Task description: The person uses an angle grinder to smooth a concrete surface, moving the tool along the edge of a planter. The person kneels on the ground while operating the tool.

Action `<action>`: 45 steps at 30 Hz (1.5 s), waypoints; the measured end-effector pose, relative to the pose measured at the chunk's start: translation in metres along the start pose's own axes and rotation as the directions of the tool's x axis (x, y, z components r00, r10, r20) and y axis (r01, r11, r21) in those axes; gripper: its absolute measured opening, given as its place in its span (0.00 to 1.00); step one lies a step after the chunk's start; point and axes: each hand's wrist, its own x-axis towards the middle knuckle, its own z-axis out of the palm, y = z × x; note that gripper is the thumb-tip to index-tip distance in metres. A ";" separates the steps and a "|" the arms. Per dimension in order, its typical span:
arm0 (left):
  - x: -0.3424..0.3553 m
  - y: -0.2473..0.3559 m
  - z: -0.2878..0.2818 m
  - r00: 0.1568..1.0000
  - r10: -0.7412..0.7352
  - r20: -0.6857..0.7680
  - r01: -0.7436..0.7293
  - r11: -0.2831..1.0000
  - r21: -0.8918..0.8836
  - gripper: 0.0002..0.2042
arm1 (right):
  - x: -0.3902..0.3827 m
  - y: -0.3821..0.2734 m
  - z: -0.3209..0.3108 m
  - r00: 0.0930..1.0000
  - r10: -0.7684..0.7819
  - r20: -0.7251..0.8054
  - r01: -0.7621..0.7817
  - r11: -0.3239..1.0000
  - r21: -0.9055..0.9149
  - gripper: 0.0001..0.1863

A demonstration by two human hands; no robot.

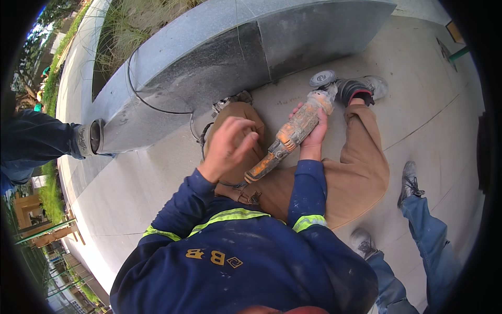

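My right hand is wrapped round the body of a worn orange angle grinder, smeared with grey dust. The tool slants across my lap, its handle end toward my left thigh. At its far end a round grey disc faces up, close to my right shoe. My left hand is raised over my left thigh, beside the grinder and apart from it. Its fingers are loosely bent, the thumb stands away from them, and nothing shows in it. A cord at the handle end is partly hidden by my left arm.
A curved grey stone planter wall with grasses runs in front of me. A black cable hangs over it to the paving. One person's leg is at the left; another person's jeans and shoes are at the right.
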 end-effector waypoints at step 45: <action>-0.054 -0.053 0.089 0.781 -0.511 0.358 0.464 0.859 0.215 0.21 | 0.010 0.046 -0.010 0.826 -0.305 -0.474 0.123 0.918 -0.377 0.39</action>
